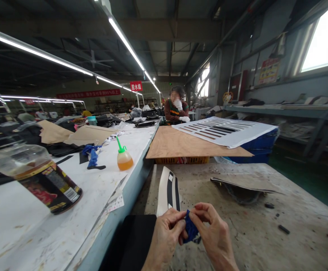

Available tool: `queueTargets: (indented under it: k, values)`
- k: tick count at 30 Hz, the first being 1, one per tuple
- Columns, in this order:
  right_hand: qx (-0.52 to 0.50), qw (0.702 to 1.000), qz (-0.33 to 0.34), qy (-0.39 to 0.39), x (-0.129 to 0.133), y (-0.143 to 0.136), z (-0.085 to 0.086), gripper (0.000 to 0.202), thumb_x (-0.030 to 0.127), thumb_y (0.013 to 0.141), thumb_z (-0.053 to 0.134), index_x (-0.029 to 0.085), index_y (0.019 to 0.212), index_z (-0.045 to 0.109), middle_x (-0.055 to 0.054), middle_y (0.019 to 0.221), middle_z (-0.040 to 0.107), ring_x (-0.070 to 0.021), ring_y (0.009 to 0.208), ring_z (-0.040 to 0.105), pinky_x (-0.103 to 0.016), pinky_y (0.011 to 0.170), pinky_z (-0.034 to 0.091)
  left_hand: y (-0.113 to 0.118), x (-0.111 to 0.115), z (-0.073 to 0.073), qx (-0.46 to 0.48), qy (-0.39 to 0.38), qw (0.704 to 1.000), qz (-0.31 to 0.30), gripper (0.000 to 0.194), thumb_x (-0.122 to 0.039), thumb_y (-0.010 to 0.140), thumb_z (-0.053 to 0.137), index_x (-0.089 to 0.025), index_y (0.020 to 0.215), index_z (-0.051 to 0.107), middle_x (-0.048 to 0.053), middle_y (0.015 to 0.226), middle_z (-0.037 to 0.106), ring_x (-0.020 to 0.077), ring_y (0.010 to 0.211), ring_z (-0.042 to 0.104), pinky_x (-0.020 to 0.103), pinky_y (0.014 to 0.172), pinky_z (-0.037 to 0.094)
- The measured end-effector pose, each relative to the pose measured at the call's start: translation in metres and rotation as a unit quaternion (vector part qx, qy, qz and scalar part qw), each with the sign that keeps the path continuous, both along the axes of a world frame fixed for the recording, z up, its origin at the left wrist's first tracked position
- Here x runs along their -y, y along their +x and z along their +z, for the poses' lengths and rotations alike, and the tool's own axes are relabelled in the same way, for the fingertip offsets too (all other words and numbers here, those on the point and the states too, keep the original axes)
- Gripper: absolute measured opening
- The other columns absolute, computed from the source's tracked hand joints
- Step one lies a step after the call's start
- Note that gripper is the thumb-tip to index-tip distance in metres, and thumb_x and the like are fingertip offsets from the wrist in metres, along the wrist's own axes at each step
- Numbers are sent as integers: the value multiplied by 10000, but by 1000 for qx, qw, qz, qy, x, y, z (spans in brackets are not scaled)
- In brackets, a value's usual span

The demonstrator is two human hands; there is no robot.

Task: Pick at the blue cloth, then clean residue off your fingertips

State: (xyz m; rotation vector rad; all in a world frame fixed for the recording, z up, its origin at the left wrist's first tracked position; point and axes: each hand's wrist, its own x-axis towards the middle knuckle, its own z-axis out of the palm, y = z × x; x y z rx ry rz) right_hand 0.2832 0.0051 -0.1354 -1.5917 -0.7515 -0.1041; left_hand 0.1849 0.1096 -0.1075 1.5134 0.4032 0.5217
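Between my two hands is a small crumpled blue cloth (191, 228), held up over the near edge of the worn worktable. My left hand (168, 233) pinches its left side with thumb and fingers. From the right, my right hand (211, 231) pinches the top edge of the same cloth. Just behind my left hand stands a curved cream piece (163, 188) with black strips on it; its lower end is hidden by the hand. A black flat panel (132, 241) lies to the left of my left wrist.
A green-tipped squeeze bottle (125, 160) and a large cut-open plastic jug (48, 177) stand on the white-covered table (96, 195). Ahead lies a wooden board (178, 143) with a slotted white sheet (237, 128). A co-worker (176, 107) in white gloves is behind it.
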Motion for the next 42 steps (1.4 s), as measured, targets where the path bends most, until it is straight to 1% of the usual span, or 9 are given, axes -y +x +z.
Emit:
queueTargets:
  k: [4, 8, 11, 15, 19, 24, 29, 35, 42]
  values:
    - [148, 988, -32, -13, 2, -3, -3, 78, 258, 855, 619, 224, 925, 629, -2, 768, 752, -160, 640, 719, -235, 635, 539, -2, 2, 2, 4, 8, 999, -33, 288, -352, 759, 650, -79, 779, 736, 12, 755, 513, 78, 485, 523, 204, 436, 395]
    - [280, 959, -38, -27, 4, -4, 0, 112, 205, 907, 529, 236, 939, 631, 6, 768, 714, -161, 672, 694, -249, 648, 511, -4, 3, 0, -11, 6, 998, -61, 282, -368, 794, 649, -92, 763, 694, 2, 723, 513, 52, 431, 455, 186, 383, 332]
    - [336, 940, -51, -43, 3, -4, 3, 128, 167, 910, 502, 225, 931, 614, 1, 717, 662, -174, 632, 651, -276, 619, 482, -4, 3, -2, -22, 8, 997, -68, 334, -433, 757, 703, -99, 739, 689, 6, 778, 487, 24, 412, 375, 176, 332, 240]
    - [357, 929, -78, -50, 2, -6, 7, 116, 156, 907, 471, 205, 937, 572, -15, 715, 624, -181, 625, 628, -291, 608, 474, -4, 3, -1, -15, 20, 997, -71, 445, -558, 708, 729, -114, 738, 715, 24, 882, 448, 45, 520, 408, 175, 389, 262]
    - [353, 931, -73, -63, 2, -6, 7, 141, 123, 859, 464, 218, 910, 555, -8, 706, 601, -180, 616, 614, -286, 581, 480, -6, 4, 6, -15, 43, 996, -76, 403, -532, 745, 711, -130, 727, 736, 38, 885, 459, 112, 673, 461, 193, 523, 363]
    - [317, 943, -65, -74, 1, -5, 3, 172, 97, 776, 495, 234, 871, 540, 12, 688, 583, -163, 585, 604, -258, 540, 490, -9, 6, 18, -27, 79, 993, -79, 203, -267, 829, 627, -133, 777, 770, 57, 891, 494, 182, 833, 514, 255, 727, 412]
    - [250, 963, -80, -60, -1, -1, -1, 184, 122, 749, 507, 227, 899, 520, 29, 654, 570, -150, 533, 578, -250, 519, 486, -7, 4, 13, -24, 72, 995, -68, 246, -82, 763, 577, -151, 858, 792, 46, 888, 504, 158, 807, 535, 229, 690, 392]
    - [159, 984, -65, -39, -2, 5, -4, 149, 188, 766, 538, 218, 906, 497, 44, 641, 577, -134, 543, 576, -232, 547, 495, -2, 1, -4, 3, -40, 998, -47, 260, -280, 759, 639, -129, 930, 762, 17, 941, 489, -20, 407, 344, 191, 380, 210]
    - [95, 995, -19, -17, 2, 19, 1, 121, 245, 823, 566, 195, 916, 508, -10, 701, 675, -141, 560, 631, -236, 553, 541, -4, -5, -4, 21, -139, 990, -31, 393, -422, 720, 736, -103, 950, 741, -46, 647, 478, -9, 345, 291, 166, 333, 138]
